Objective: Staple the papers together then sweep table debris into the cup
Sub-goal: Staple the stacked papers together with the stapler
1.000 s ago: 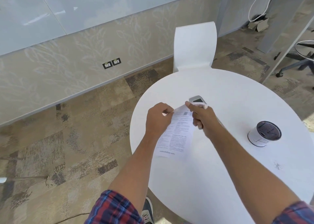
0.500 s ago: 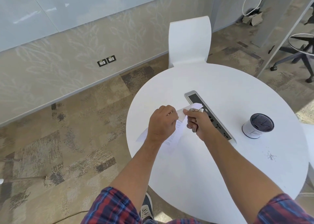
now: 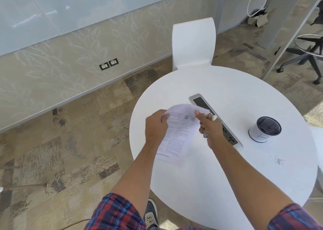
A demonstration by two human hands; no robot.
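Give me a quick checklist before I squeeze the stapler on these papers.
1. Papers held by left hand: ok.
2. Stapler in right hand: cannot tell, mostly hidden.
3. Sheets aligned at the top corner: cannot tell, blurred.
4. Fingers out of the stapler's path: cannot tell.
5. Cup upright on the table, ready for sweeping: ok.
6. Debris undisturbed near the table edge: ok.

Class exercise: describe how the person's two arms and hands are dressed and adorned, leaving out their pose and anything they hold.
Both forearms are bare. Each arm wears a plaid sleeve in red, blue and white, pushed up near the elbow: left sleeve, right sleeve. The left hand and the right hand are ungloved. No watch or bracelet shows on either wrist.
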